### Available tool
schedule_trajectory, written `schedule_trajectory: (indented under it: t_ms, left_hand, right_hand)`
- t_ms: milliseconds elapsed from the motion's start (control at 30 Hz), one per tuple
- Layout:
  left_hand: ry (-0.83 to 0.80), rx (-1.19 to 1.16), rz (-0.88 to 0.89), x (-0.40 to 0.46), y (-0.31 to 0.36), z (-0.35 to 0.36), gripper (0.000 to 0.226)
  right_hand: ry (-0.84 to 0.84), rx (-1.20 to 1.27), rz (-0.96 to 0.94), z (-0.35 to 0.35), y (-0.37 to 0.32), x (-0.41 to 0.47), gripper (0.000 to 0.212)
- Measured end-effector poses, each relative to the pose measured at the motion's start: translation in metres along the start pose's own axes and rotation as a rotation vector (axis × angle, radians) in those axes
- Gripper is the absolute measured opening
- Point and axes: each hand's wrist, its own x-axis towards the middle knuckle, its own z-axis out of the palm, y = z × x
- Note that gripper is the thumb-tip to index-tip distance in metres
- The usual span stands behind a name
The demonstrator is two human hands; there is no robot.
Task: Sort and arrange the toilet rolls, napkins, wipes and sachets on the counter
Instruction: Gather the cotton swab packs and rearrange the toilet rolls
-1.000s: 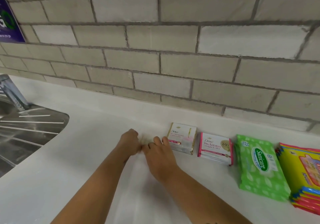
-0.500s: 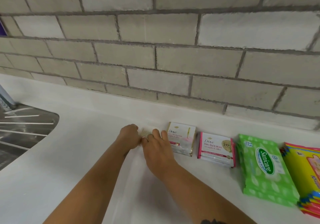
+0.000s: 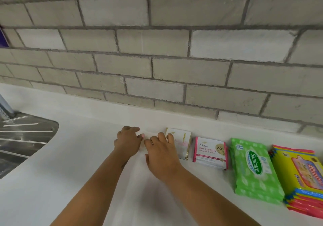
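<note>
Napkins [image 3: 148, 182]: white sheet or stack, count unclear against the white counter [image 3: 70, 173], under both hands, long axis running from the person toward the wall.
Wipes: two stacks at far right, green [image 3: 253, 170] and yellow [image 3: 300, 178].
Sachets: two piles, gold-edged [image 3: 181, 143] touching the right fingers, pink [image 3: 210, 153] just beside.
Left hand [image 3: 128, 141]: curled at the far edge, grip unclear.
Right hand [image 3: 161, 153]: flat, fingers spread, pressing down.
Toilet rolls: none visible.

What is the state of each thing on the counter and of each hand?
Left hand: fingers curled, on counter.
Right hand: flat, palm down.
Gold-edged Dove sachets: lying flat, stacked.
Pink Dove sachets: stacked flat.
Sanicare wipes: stacked, sealed.
Yellow wipes packs: stacked flat.
</note>
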Motion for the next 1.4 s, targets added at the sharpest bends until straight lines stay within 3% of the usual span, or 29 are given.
schedule_trajectory:
  t_ms: [300, 633, 1100, 1400]
  left_hand:
    - [0.157, -0.241, 0.355, -0.062, 0.054, -0.017, 0.032]
    - [0.168, -0.449, 0.519, -0.153, 0.144, -0.022, 0.032]
    - [-0.117, -0.717, 0.668, -0.287, 0.264, 0.053, 0.024]
    - [-0.294, -0.652, 0.719, -0.367, 0.334, 0.127, 0.023]
  right_hand:
    - [0.024, 0.28, 0.111, -0.092, 0.039, -0.039, 0.043]
    - [0.206, 0.296, 0.318, -0.181, 0.083, -0.111, 0.044]
    - [0.298, 0.286, 0.653, -0.258, 0.162, -0.281, 0.039]
    - [0.243, 0.197, 0.86, -0.289, 0.235, -0.401, 0.035]
